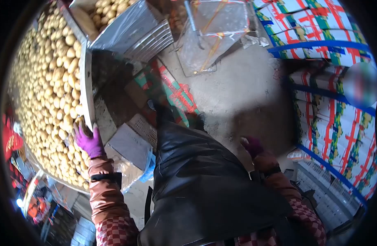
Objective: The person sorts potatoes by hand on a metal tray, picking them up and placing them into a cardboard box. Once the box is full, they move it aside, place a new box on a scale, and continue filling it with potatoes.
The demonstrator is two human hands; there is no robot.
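Note:
My left hand [89, 140], in a purple glove with soiled fingertips, reaches over the metal rim [86, 82] of a large bin. Its thumb and fingers are apart, and the fingertips rest among the potatoes [59, 98]. Away from the bin, my right hand [252, 146], also gloved in purple, hangs above the floor to the right of my black apron [196, 176]. The fingers of that hand look curled together. A pale spot shows at their tip; whether it is the glove or a small object I cannot make out.
A printed red-and-green carton [178, 96] lies by my feet. Near the bin stand a grey box [130, 144] and a plastic-covered crate [135, 28]. A wire-framed clear bag [200, 49] is ahead. Stacked printed cartons [328, 127] with blue straps line the right.

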